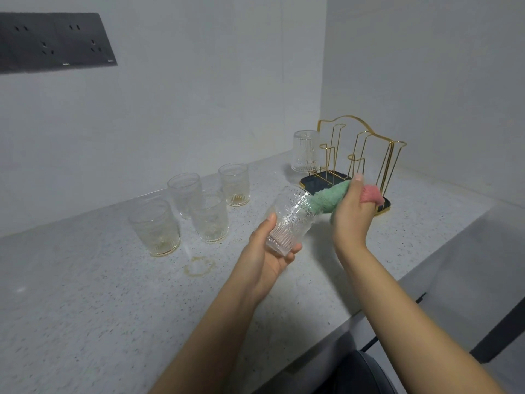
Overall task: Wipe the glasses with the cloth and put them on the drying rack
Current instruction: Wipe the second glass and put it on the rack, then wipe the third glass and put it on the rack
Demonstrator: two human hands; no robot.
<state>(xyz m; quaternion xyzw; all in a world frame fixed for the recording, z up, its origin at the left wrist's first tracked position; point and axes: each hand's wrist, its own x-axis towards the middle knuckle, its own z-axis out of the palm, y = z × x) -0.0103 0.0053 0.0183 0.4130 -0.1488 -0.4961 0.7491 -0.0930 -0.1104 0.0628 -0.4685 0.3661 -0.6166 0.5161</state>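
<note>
Stood at the left on the speckled tabletop (85, 294): four ribbed glasses (154, 227) clustered, a brownish ring stain (199, 265) just before them. Gripped near centre by the left hand (267, 260), fingers curled round its base: a tilted glass (289, 220), mouth turned rightward. Pushed into that mouth: the green-and-pink cloth (329, 199), clenched in the right hand (352, 211). Behind, farther right: the gold wire drying rack (366, 155), one inverted glass (305, 150) on its left side.

Single head-worn view, angled forward and down, close over the countertop (85, 308) toward a wall corner.
</note>
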